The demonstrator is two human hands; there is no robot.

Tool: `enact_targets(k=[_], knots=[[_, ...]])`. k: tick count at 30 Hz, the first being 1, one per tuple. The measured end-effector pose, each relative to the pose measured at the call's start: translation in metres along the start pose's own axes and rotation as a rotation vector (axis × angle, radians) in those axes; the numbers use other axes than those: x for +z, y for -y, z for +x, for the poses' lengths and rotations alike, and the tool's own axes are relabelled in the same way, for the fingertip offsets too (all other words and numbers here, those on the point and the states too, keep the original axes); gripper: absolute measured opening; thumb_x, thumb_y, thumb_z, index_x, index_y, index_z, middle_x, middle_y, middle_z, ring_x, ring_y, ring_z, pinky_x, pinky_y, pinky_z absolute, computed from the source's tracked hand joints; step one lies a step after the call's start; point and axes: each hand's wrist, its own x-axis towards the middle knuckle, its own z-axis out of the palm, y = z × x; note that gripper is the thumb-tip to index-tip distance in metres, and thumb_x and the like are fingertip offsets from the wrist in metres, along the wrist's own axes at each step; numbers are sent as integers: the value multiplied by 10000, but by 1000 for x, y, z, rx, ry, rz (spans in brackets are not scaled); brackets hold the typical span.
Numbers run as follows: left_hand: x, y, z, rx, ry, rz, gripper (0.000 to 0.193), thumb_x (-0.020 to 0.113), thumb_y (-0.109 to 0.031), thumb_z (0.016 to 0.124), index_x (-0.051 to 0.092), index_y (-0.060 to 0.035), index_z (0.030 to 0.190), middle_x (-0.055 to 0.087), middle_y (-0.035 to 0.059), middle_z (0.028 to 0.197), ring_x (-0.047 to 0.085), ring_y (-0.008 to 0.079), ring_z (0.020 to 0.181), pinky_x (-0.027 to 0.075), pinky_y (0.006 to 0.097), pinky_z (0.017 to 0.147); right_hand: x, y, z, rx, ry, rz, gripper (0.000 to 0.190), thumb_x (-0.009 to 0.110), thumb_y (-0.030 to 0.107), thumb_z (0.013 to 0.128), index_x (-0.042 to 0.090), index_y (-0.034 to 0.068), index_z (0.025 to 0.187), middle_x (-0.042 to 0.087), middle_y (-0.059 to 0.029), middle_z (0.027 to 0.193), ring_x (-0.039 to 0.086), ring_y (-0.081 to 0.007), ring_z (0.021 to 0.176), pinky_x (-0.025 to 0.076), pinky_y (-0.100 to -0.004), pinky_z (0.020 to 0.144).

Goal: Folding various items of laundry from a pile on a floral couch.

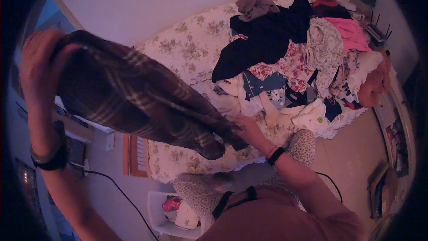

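A dark plaid cloth garment [143, 97] stretches across the view between my two hands. My left hand [43, 53], raised at the far left, grips its upper end. At its lower right end, my right hand [249, 130] holds the gathered cloth between thumb and fingers. Below the garment lies a bed with a floral quilt [214, 26]. A pile of clothes covers the bed's right part, with a black garment [260, 43], a floral-print garment [322, 43], a pink cloth [347, 33] and a teal garment [264, 83] in it.
A white plastic bin [155, 214] with a red item and pale cloth stands on the floor by my knee. A black cable [117, 187] runs along the floor. A router-like device with antennas [378, 33] and shelving [398, 124] stand at the right.
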Motion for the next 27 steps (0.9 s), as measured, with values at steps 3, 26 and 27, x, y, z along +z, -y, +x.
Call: enact_targets(k=[3,26,27], knots=[[1,30,-39,-141,37,-37,240,719,-169,744,622,-28,913,620,122,872,586,281,889,464,348,782,-15,-27,-2,208,461,107,227,660,134,782,634,26,980,627,-138,1049,579,-256,1019,440,-352,894],[95,-20,-176,-1020,-37,-334,245,614,-252,869,606,-24,958,627,171,835,596,339,793,454,380,722,-286,35,123,-250,-804,-481,299,482,-38,778,556,17,1062,597,-155,1050,575,-278,992,433,-335,873],[92,-33,-190,-954,-84,-258,211,621,-207,863,600,-22,961,623,156,871,585,329,837,443,375,757,-291,42,106,-284,-838,-497,329,466,-47,766,558,10,1076,596,-142,1063,569,-269,1005,420,-332,903]])
